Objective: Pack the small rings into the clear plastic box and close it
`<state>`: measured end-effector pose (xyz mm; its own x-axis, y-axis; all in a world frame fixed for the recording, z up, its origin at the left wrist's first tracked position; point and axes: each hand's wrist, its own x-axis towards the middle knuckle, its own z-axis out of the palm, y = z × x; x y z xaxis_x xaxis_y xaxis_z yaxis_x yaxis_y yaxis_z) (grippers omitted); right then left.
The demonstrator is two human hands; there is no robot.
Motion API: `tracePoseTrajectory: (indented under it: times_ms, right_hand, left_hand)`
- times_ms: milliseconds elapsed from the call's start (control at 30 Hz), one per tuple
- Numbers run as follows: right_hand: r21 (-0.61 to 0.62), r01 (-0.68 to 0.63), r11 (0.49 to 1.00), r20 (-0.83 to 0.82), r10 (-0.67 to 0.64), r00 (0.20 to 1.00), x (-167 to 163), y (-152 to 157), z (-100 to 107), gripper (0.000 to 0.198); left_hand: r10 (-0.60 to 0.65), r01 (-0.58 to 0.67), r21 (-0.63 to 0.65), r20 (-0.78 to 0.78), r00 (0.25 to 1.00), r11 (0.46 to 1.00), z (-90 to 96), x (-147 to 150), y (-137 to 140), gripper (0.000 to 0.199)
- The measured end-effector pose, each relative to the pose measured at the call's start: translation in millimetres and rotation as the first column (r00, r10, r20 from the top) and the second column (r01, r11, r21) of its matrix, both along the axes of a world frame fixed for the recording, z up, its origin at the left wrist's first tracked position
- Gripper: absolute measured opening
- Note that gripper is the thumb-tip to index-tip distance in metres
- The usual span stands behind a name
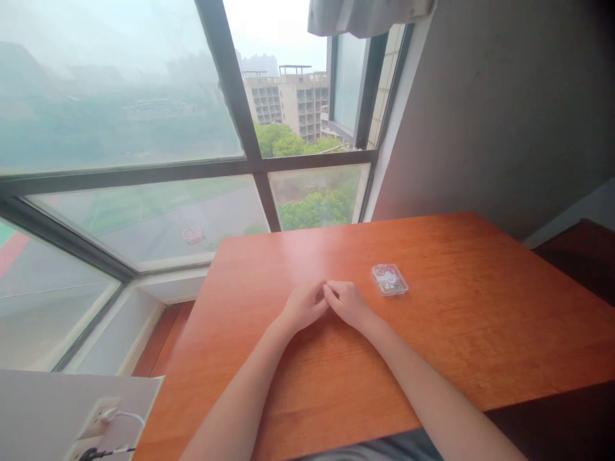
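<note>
My left hand (305,304) and my right hand (346,301) meet above the middle of the wooden table (461,307), their fingertips touching. Both hands have curled, closed fingers. Whether anything small sits between them is hidden from view. A clear plastic box (389,280) lies flat on the tabletop, a little to the right of my right hand and apart from it. Small white and metallic-looking pieces show inside it, too small to name.
A large window with dark frames (254,168) runs along the far and left sides; one pane stands open. A grey wall (480,115) rises behind the table at right. Plugs sit in a wall socket (98,419) at lower left, beside the table edge.
</note>
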<state>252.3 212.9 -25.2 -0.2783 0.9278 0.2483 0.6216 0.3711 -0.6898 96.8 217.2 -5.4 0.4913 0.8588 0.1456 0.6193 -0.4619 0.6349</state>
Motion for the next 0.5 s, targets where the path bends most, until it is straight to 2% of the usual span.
tracePoseTrajectory:
  times_ms: [367, 500]
  right_hand:
    - [0.008, -0.010, 1.000, 0.016, 0.010, 1.000, 1.0, -0.2, -0.2, 0.033]
    - [0.017, -0.011, 1.000, 0.080, 0.010, 0.997, 3.5, -1.1, 4.1, 0.029]
  left_hand:
    - [0.008, -0.008, 0.008, -0.011, 1.000, 1.000, 0.6, 0.6, -0.1, 0.011]
    - [-0.001, 0.001, -0.004, -0.004, 1.000, 1.000, -1.1, -0.2, 0.2, 0.012]
